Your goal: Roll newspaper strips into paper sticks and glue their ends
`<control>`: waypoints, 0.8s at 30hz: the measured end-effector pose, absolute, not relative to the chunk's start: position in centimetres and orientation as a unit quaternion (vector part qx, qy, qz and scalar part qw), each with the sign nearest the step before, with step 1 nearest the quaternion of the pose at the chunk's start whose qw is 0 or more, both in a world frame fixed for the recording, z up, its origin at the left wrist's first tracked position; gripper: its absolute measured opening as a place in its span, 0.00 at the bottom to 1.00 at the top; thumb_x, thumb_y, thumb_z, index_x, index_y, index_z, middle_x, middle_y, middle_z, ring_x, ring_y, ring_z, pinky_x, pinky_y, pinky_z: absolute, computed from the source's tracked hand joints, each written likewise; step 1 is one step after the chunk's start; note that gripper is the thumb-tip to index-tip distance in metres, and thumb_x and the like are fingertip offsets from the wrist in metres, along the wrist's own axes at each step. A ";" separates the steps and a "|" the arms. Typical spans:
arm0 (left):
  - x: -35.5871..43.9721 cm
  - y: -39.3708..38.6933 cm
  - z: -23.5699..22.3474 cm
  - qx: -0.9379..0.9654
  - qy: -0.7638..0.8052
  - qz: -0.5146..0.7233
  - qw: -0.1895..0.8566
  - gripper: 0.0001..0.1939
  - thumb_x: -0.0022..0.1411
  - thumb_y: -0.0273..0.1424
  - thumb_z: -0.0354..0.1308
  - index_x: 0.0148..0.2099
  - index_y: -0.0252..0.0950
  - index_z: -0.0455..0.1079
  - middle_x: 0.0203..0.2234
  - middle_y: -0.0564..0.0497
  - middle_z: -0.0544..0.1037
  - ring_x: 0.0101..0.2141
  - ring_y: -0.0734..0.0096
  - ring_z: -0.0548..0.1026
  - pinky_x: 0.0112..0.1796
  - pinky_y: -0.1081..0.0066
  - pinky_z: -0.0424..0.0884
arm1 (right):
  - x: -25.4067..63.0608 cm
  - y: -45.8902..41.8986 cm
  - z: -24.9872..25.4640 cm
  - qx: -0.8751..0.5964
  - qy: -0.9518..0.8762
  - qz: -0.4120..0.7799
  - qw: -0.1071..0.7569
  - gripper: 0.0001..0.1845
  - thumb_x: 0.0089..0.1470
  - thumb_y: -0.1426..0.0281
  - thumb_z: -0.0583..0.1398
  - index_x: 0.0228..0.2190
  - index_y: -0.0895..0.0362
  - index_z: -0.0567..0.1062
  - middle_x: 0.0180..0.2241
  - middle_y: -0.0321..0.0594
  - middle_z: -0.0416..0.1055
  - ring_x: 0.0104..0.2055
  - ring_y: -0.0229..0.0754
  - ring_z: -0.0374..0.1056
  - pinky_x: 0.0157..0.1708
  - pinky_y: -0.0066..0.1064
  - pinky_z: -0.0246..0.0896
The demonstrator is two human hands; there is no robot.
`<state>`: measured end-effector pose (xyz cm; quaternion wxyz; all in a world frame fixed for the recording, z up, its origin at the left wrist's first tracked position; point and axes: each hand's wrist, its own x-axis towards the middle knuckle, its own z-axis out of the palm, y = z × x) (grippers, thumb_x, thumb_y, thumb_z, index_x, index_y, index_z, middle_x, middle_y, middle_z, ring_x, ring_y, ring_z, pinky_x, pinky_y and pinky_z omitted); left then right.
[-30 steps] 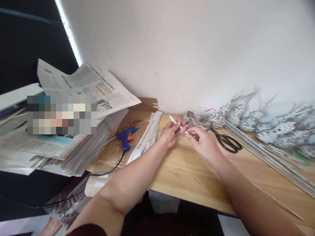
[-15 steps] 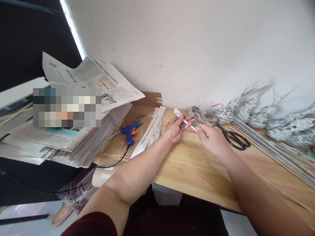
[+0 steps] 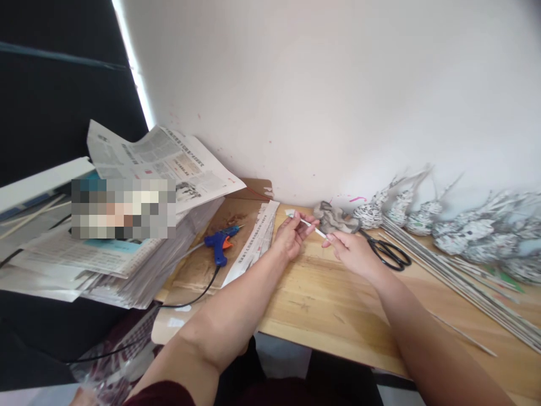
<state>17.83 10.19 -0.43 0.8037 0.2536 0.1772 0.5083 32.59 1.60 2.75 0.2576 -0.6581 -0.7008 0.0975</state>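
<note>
A thin white rolled paper stick spans the gap between my two hands over the wooden table. My left hand pinches its far end, where a small flap of paper shows past the fingertips. The fingers of my right hand are closed round the nearer end. Just behind the hands lies a crumpled grey cloth. Black-handled scissors rest to the right of my right hand. Left of my left hand is a pile of cut newspaper strips.
A blue glue gun with a black cord lies on cardboard. Stacked newspapers stand at the left. Woven paper pieces line the wall at the right, beside a bundle of long paper sticks. One thin stick lies nearer.
The paper flap at the far end of the stick shows smaller now. Both hands still hold the stick. The view has tilted up and shifted slightly to the right.
</note>
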 end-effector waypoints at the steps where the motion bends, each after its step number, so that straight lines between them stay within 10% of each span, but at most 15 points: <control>1: 17.8 10.2 -0.5 0.256 0.180 0.506 0.804 0.10 0.61 0.34 0.54 0.35 0.30 0.66 0.31 0.44 0.77 0.37 0.65 0.78 0.42 0.67 0.73 | 32.7 1.6 2.8 -0.660 -0.698 0.112 0.254 0.22 0.58 0.58 0.46 0.30 0.55 0.76 0.15 0.33 0.65 0.18 0.38 0.62 0.21 0.28 0.51; 9: 17.6 11.1 -0.6 0.224 0.197 0.533 0.792 0.09 0.61 0.33 0.54 0.35 0.31 0.67 0.29 0.47 0.76 0.33 0.70 0.78 0.34 0.76 0.75 | 32.5 0.7 4.4 -0.649 -0.734 -0.049 0.196 0.15 0.58 0.64 0.49 0.35 0.54 0.74 0.29 0.40 0.74 0.28 0.41 0.68 0.28 0.29 0.53; 24: 17.8 10.1 -0.2 0.241 0.187 0.498 0.812 0.05 0.56 0.26 0.59 0.35 0.29 0.69 0.28 0.47 0.76 0.34 0.71 0.78 0.40 0.73 0.74 | 32.5 -1.4 5.4 -0.705 -0.664 0.115 0.221 0.19 0.55 0.59 0.50 0.30 0.55 0.77 0.19 0.35 0.69 0.20 0.38 0.63 0.22 0.28 0.53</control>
